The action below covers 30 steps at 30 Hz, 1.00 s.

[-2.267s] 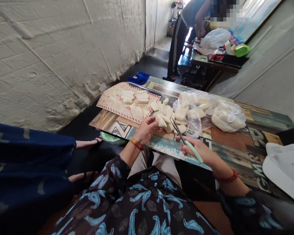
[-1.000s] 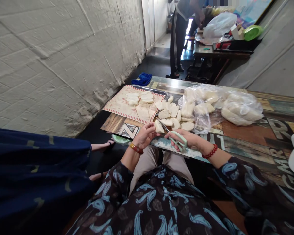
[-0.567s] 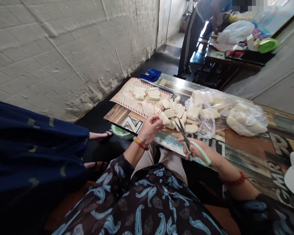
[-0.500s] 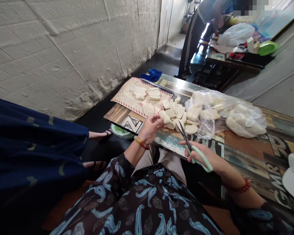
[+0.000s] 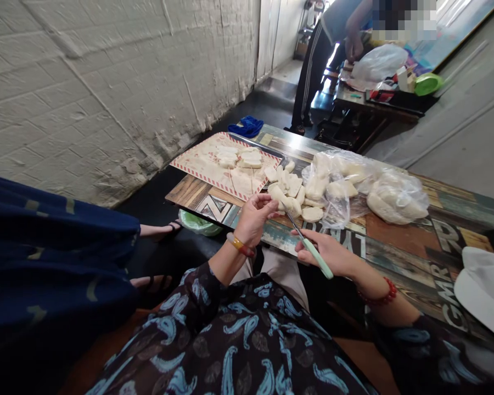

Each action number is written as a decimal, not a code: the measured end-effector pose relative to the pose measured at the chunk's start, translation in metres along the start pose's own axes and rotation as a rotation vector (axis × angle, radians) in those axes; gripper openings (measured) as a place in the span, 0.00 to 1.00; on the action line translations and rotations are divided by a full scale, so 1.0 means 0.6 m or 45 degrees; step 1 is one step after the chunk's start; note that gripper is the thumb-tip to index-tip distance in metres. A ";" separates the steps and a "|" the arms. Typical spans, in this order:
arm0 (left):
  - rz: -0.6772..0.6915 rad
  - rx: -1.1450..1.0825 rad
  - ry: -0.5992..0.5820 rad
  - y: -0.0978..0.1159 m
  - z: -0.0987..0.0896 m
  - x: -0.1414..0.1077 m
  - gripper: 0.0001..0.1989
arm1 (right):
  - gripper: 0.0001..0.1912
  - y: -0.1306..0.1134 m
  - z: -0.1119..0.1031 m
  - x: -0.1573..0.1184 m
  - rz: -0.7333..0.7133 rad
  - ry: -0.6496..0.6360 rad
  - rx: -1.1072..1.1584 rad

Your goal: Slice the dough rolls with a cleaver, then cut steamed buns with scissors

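Observation:
My left hand [image 5: 255, 215] pinches a pale, bread-like slice [image 5: 277, 193] at the near edge of the table. In my right hand [image 5: 328, 251] is a pair of scissors [image 5: 309, 246] with light green handles, its blades pointing at that slice. Whether the blades touch the slice I cannot tell. Several more pale pieces [image 5: 290, 182] lie heaped just beyond both hands. Clear plastic bags [image 5: 397, 195] with larger pale pieces rest to the right of the heap. On the left, a paper sheet with a red striped border [image 5: 201, 157] bears several slices [image 5: 250, 158].
A patterned wooden table [image 5: 395, 258] spans the middle. A blue cloth [image 5: 246, 126] lies at its far end, a white cap [image 5: 483, 285] at the right. Below the left edge stands a green bin [image 5: 197, 222]. One person in a blue skirt [image 5: 57, 230] is close left; another bends over a back table.
The scissors have turned and their blades have swung leftward to the slice, with the handles now seen edge-on. My left hand keeps its pinch. The camera view has shifted slightly.

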State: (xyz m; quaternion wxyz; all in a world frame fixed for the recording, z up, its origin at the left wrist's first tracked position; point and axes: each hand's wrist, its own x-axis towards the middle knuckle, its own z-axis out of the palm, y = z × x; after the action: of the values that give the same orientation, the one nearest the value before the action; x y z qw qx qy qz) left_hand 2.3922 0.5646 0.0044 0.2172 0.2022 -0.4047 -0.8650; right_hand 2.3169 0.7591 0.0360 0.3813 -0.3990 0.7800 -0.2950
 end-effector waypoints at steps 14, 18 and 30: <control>-0.009 0.052 -0.087 0.004 -0.013 0.002 0.22 | 0.35 0.005 0.016 0.011 0.025 0.081 0.196; -0.004 0.072 -0.092 0.002 -0.015 0.006 0.22 | 0.34 0.009 0.017 0.010 0.041 0.131 0.235; 0.112 0.146 -0.009 -0.024 -0.005 0.011 0.19 | 0.29 0.033 0.015 0.013 0.053 0.192 0.274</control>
State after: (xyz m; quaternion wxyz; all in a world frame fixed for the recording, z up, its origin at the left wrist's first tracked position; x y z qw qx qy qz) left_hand 2.3854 0.5676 -0.0096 0.2416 0.1933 -0.4630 -0.8306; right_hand 2.3135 0.7612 0.0131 0.3681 -0.3162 0.7784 -0.3982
